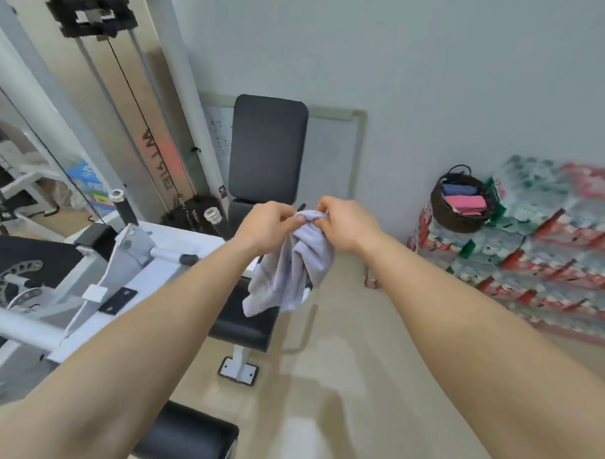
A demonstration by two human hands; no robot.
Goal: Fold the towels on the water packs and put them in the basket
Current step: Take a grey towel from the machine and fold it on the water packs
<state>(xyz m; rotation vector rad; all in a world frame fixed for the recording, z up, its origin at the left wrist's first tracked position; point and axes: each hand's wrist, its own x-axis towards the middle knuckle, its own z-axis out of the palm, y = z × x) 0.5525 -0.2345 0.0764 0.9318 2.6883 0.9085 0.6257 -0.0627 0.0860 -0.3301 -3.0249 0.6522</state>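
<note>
The stacked water packs (540, 244) line the right wall, and on the top left corner of the stack sits the dark basket (445, 219) with a pink towel (466, 202) and a blue towel (458, 190) inside. In front of us, above the black bench (268, 149), a pale lilac towel (293, 266) hangs bunched in the air. Our left hand (265, 228) and right hand (349, 227), close together, pinch its top edge with curled fingers.
</note>
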